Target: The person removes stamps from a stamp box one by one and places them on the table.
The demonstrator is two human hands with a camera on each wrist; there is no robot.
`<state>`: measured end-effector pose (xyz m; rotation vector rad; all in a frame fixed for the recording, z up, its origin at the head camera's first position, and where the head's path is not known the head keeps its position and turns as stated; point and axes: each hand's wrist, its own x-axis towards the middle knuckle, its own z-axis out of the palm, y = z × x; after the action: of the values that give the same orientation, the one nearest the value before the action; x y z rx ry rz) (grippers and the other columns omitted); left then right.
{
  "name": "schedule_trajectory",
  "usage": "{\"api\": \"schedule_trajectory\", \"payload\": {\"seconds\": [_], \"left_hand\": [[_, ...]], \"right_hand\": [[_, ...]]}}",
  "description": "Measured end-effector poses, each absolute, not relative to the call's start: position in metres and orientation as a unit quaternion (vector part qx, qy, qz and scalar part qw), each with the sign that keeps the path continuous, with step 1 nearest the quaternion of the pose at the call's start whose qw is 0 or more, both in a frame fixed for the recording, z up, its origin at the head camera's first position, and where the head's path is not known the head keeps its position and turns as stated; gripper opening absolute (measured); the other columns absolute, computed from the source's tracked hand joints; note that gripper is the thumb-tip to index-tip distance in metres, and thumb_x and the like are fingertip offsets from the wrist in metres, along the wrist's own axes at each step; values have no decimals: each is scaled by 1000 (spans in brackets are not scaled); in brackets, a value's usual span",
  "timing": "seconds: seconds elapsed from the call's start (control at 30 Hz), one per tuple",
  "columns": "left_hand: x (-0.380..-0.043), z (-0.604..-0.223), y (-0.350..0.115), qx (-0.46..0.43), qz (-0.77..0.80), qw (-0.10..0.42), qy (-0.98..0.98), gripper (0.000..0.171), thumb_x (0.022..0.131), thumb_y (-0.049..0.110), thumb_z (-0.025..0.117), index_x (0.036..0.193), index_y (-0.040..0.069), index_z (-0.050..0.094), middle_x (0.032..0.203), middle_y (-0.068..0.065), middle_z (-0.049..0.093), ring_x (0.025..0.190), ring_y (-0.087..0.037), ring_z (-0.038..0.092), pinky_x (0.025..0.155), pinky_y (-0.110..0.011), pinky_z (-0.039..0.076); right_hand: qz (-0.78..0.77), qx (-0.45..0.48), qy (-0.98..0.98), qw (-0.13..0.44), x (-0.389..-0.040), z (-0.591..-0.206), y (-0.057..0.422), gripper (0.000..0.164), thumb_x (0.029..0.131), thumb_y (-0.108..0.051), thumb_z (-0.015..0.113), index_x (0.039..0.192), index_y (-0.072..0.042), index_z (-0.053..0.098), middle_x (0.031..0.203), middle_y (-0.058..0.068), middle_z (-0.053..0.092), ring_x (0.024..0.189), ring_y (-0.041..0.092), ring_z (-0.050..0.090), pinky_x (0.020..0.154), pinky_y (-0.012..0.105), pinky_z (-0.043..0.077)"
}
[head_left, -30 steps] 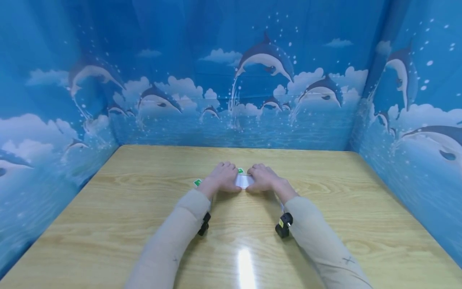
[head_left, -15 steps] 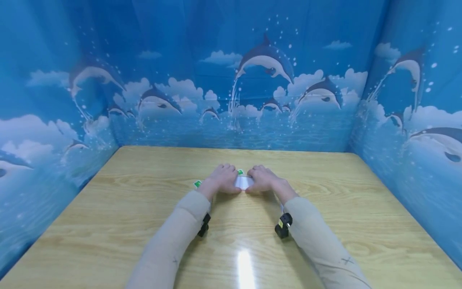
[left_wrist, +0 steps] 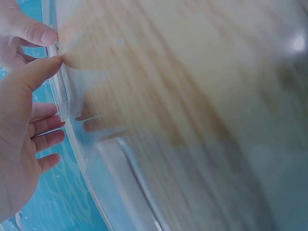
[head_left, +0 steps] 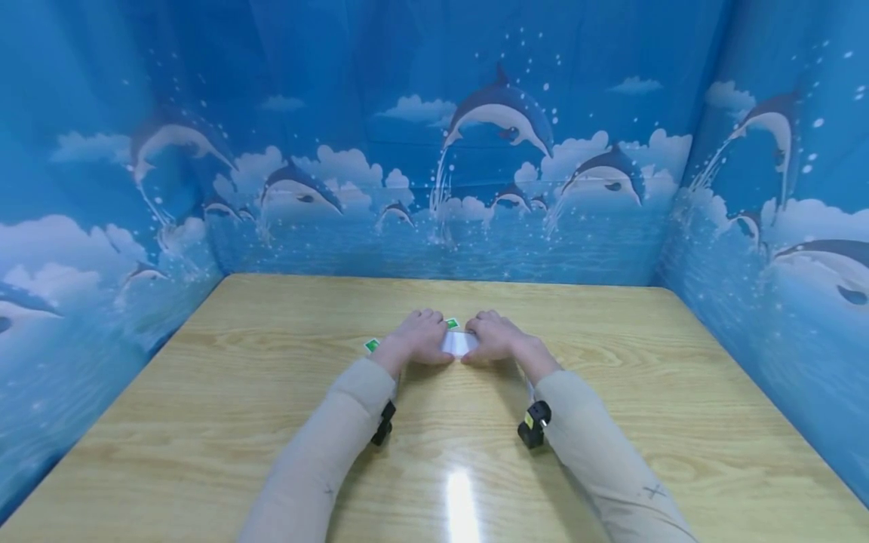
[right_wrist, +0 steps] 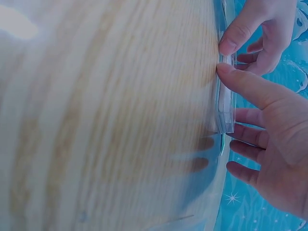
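Observation:
A flat, clear plastic case point(head_left: 459, 344) with a whitish look lies low at the table between my two hands. My left hand point(head_left: 422, 336) grips its left part, thumb on the near edge and fingers on the far side. From the right, my right hand point(head_left: 494, 336) holds it the same way. In the left wrist view the clear case point(left_wrist: 62, 94) shows edge-on, with the thumb tip at its edge. The right wrist view shows the case point(right_wrist: 224, 106) between thumb and fingers, both thumb tips close together.
A green-and-white card point(head_left: 452, 323) lies just behind the case, and another green-and-white piece point(head_left: 371, 345) lies left of the left hand. Another clear, raised-edged object point(left_wrist: 122, 180) sits on the glossy wood-grain table point(head_left: 271, 422). A dolphin-print curtain point(head_left: 434, 226) surrounds the table's back and sides.

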<state>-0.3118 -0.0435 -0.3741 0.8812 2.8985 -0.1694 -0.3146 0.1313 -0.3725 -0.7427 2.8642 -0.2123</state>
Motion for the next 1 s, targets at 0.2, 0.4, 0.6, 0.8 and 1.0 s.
{"api": "schedule_trajectory", "payload": {"seconds": [0.2,0.4,0.6,0.8,1.0], "left_hand": [[-310,-374,-43,293,-54,50,953,63,85,54,55,126,6,52,122,-8,51,111,-22,45,99,-38,34],[-311,-376,-43,293,-59,47,953,64,85,54,55,127,6,52,123,-8,51,112,-22,44,100,-38,33],[-312,-376,-43,292,-64,47,953,64,85,55,55,127,6,51,123,-8,50,111,-21,44,100,-38,33],[-312,-373,-44,300,-67,40,951,65,85,55,55,126,5,52,122,-8,50,110,-21,45,99,-38,34],[-310,-371,-44,307,-57,45,949,62,86,53,55,126,5,52,121,-9,50,110,-21,44,99,-37,34]], "right_hand": [[-79,-248,961,89,-314,-372,133,65,76,-44,73,125,-6,54,120,10,52,104,23,46,88,38,41],[-77,-252,961,83,-313,-371,133,68,75,-45,73,126,-5,53,122,12,51,107,25,46,90,39,40],[-51,-267,959,76,-312,-371,134,69,78,-48,69,128,-5,51,123,12,50,110,25,44,94,40,38],[-37,-273,959,72,-313,-371,134,68,80,-48,67,129,-4,51,120,10,51,109,23,44,92,38,39],[-35,-271,959,79,-312,-373,136,67,81,-48,65,130,-5,50,123,11,50,111,24,43,94,39,38]]}}
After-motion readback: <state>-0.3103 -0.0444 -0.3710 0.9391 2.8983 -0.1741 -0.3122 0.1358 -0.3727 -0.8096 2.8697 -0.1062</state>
